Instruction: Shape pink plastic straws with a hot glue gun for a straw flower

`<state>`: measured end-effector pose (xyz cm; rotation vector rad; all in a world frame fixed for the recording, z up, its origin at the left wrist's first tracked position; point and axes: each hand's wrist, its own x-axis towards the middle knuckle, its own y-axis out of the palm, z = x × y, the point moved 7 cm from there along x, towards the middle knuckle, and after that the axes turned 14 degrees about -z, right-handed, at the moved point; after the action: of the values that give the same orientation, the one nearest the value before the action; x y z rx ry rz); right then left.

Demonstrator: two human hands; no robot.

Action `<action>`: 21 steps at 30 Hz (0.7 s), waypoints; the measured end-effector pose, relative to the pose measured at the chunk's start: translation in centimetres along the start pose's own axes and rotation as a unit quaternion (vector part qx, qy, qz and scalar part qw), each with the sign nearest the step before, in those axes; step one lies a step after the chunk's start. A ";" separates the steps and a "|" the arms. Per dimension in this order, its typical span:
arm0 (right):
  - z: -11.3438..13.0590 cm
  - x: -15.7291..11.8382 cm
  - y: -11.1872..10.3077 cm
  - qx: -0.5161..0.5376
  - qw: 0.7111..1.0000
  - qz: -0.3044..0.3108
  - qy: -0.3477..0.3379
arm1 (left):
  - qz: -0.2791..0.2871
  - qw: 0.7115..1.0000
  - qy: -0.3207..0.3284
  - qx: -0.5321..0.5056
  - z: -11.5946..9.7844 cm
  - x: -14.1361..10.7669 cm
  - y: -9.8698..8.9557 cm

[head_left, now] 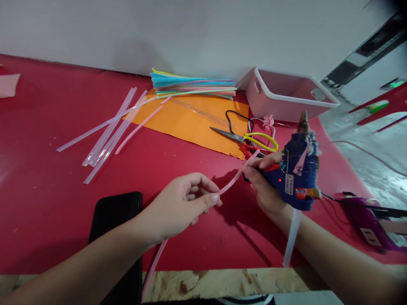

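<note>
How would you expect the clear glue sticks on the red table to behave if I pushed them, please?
The clear glue sticks look straight, so they are probably fairly stiff. Their glossy surface suggests they may slide easily on the red table. Since they overlap, pushing one would likely shift others.

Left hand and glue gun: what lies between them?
Pink pipe cleaner, stretching from the left hand to the right hand, which holds the glue gun; the head view shows it.
</note>
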<state>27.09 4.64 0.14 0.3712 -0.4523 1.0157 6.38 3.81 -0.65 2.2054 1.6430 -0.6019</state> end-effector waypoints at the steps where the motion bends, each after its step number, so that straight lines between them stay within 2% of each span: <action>1: -0.1 -0.1 0.0 0.001 1.000 0.001 0.009 | 0.001 1.000 -0.001 0.003 0.0 0.0 0.0; 7: -0.4 -0.1 -0.3 -0.009 1.000 -0.006 0.029 | -0.009 1.000 0.019 0.012 -0.4 0.2 -0.1; 16: -0.3 0.7 -0.9 -0.039 0.998 -0.039 -0.030 | -0.024 0.996 0.034 0.076 0.1 0.4 -0.6; 18: -0.6 0.9 -0.8 -0.020 0.999 -0.019 -0.032 | -0.041 0.996 0.045 0.065 -0.4 0.3 -0.7; 21: -0.5 1.1 -0.2 0.017 0.997 0.045 -0.060 | -0.097 0.993 0.067 0.012 -1.2 0.3 -1.5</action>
<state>27.89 5.62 0.28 0.4471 -0.5641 1.0942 5.16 5.04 0.21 2.1611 1.9432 -0.5366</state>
